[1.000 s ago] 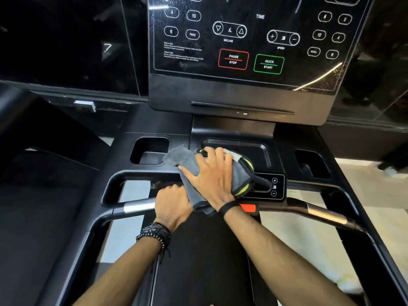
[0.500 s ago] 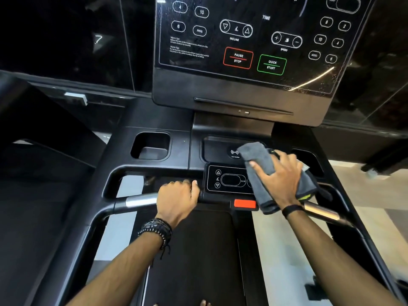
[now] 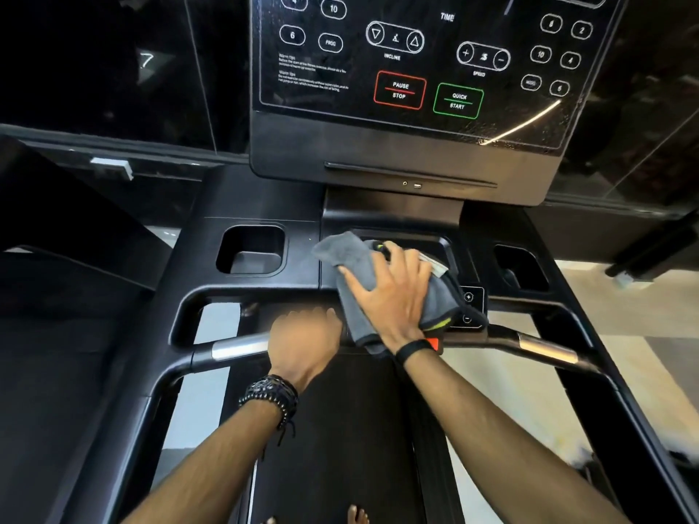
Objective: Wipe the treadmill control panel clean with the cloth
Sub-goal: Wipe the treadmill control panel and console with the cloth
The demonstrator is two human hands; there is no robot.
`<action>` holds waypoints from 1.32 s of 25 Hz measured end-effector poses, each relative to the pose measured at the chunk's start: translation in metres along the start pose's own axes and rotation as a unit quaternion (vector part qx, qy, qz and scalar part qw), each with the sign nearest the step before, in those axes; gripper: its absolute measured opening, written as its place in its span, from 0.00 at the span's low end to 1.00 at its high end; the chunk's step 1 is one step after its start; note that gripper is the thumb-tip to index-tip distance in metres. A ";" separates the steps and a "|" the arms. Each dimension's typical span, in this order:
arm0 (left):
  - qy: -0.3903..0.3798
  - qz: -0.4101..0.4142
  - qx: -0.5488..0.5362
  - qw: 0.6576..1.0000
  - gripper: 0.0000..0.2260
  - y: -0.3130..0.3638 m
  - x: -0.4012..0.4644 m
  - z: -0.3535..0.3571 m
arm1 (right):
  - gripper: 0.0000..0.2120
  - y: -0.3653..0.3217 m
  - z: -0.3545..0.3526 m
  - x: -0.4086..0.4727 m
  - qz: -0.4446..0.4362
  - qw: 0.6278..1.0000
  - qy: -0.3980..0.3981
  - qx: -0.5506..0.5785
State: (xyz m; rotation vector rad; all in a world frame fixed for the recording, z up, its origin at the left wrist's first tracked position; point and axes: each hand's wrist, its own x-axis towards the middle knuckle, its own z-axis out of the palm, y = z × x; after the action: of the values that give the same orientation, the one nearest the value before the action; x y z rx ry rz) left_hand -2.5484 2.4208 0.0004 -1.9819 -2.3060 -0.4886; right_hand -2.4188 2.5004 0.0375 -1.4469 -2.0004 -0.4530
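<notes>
Head view: two hands, one cloth

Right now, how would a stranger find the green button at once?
Look at the upright control panel above the hands. Along its lower edge sit two framed buttons side by side. The QUICK START button is the right one, outlined green; its neighbour is red.

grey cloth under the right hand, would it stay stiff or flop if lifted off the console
The grey cloth would probably flop: it lies bunched in soft folds and one end droops over the console edge. It looks light, and likely slides easily, since the right hand moves it with flat fingers.
</notes>
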 end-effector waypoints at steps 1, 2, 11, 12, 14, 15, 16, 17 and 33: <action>-0.003 0.002 -0.002 1.000 0.21 0.000 -0.001 -0.001 | 0.25 -0.004 0.000 0.000 -0.007 1.000 -0.002 0.002; -0.008 0.003 -0.005 1.000 0.21 0.001 -0.001 -0.002 | 0.25 -0.005 -0.001 0.000 -0.010 1.000 -0.002 0.004; -0.050 0.012 -0.013 0.999 0.28 -0.012 -0.011 -0.013 | 0.28 0.081 -0.029 -0.013 0.024 0.997 -0.044 -0.064; -0.046 0.014 -0.002 0.999 0.28 -0.014 -0.016 -0.013 | 0.27 0.098 -0.036 -0.017 0.045 0.994 -0.058 -0.076; -0.039 0.015 0.017 0.999 0.26 -0.020 -0.029 -0.017 | 0.26 0.116 -0.050 -0.022 0.096 0.989 -0.081 -0.081; -0.035 0.013 0.027 0.999 0.26 -0.023 -0.035 -0.019 | 0.25 0.117 -0.055 -0.022 0.119 0.986 -0.087 -0.076; -0.023 0.011 0.040 0.999 0.25 -0.026 -0.041 -0.021 | 0.24 0.115 -0.059 -0.022 0.129 0.985 -0.093 -0.071; -0.014 0.004 0.050 0.999 0.25 -0.028 -0.049 -0.025 | 0.24 0.111 -0.063 -0.021 0.124 0.985 -0.102 -0.065; 0.094 -0.317 0.162 0.930 0.30 -0.036 -0.358 -0.144 | 0.33 -0.083 -0.167 -0.195 -0.287 0.848 -0.255 0.365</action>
State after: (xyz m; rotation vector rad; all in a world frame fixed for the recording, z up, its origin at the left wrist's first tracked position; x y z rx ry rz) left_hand -2.5455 2.0356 0.0402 -0.9772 -2.6468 -0.2762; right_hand -2.4091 2.2314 0.0408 -0.4912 -2.6031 0.5001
